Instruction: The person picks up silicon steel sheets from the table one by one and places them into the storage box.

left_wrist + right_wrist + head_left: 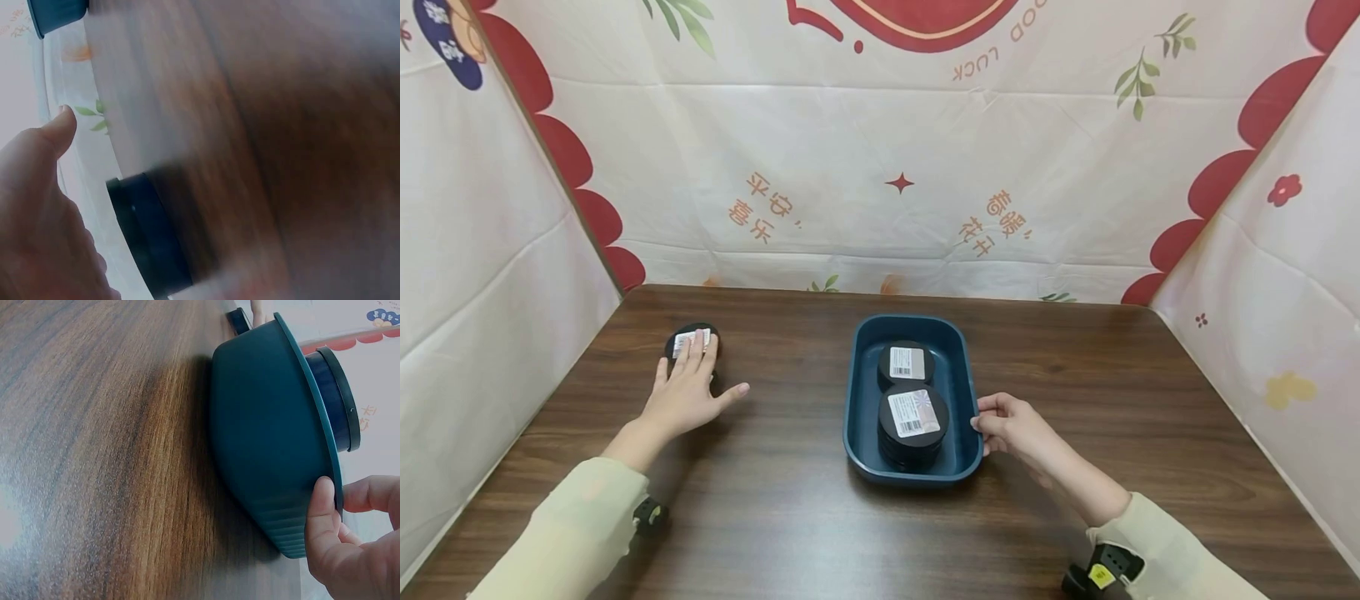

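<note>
At the table's left, a round black-lidded tin with a white barcode label lies flat under my left hand. That hand's fingers are stretched and spread over the lid, thumb pointing right. In the left wrist view the tin shows a dark blue side, and the thumb is apart from it. My right hand pinches the right rim of a dark blue tray between thumb and fingers. Inside the tray stand a far tin and a higher near tin, which rises above the rim in the right wrist view.
The brown wooden table carries the tray near its middle. A white printed cloth hangs behind the far edge, with more cloth on both sides. Black wrist-worn devices sit at each sleeve, such as the right one.
</note>
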The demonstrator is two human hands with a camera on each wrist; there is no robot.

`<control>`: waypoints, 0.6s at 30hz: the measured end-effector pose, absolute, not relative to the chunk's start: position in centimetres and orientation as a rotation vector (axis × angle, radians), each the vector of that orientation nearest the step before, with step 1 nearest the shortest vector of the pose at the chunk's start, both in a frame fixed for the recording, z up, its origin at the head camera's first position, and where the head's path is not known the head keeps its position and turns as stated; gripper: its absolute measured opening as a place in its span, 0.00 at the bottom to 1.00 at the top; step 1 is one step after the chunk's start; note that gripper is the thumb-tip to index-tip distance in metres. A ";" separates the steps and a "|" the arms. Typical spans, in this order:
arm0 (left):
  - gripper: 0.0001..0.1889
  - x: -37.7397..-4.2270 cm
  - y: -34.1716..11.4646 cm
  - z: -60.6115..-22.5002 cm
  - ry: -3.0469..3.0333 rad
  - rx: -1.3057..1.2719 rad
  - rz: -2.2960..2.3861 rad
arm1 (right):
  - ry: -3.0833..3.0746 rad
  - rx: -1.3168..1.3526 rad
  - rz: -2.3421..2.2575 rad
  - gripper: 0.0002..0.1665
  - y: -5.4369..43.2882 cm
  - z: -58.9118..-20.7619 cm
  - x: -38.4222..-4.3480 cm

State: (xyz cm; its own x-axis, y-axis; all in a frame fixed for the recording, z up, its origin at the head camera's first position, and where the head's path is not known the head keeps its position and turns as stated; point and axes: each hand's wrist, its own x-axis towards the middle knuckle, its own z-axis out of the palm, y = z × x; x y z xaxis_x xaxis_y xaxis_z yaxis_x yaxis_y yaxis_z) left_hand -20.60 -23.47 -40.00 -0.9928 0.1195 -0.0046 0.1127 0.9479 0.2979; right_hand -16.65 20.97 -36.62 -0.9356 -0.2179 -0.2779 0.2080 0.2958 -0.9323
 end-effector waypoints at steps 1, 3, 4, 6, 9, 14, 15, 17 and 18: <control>0.53 -20.6 -23.7 -40.0 3.071 0.172 0.481 | 2.219 -0.012 -1.677 0.24 21.0 -36.6 -16.7; 0.54 -20.5 -24.0 -40.1 3.072 0.147 0.497 | 2.217 -0.010 -1.679 0.24 21.0 -36.6 -16.7; 0.55 -20.5 -24.1 -40.1 3.078 0.137 0.503 | 2.216 -0.016 -1.678 0.24 21.0 -36.7 -16.7; 0.56 -20.5 -24.3 -40.2 3.094 0.130 0.523 | 2.217 -0.015 -1.676 0.24 21.0 -36.6 -16.7; 0.58 -20.5 -24.6 -40.3 3.126 0.121 0.547 | 2.217 -0.017 -1.675 0.24 21.0 -36.7 -16.7; 0.61 -20.5 -25.4 -40.4 3.133 0.065 0.593 | 2.215 -0.022 -1.674 0.24 21.0 -36.7 -16.7; 0.62 -20.5 -25.6 -40.4 3.128 0.051 0.601 | 2.214 -0.023 -1.675 0.24 21.0 -36.7 -16.7; 0.63 -20.3 -26.0 -40.3 3.111 0.027 0.618 | 2.213 -0.022 -1.676 0.24 21.0 -36.6 -16.7; 0.63 -20.2 -26.1 -40.3 3.102 0.020 0.625 | 2.213 -0.021 -1.677 0.24 21.0 -36.6 -16.7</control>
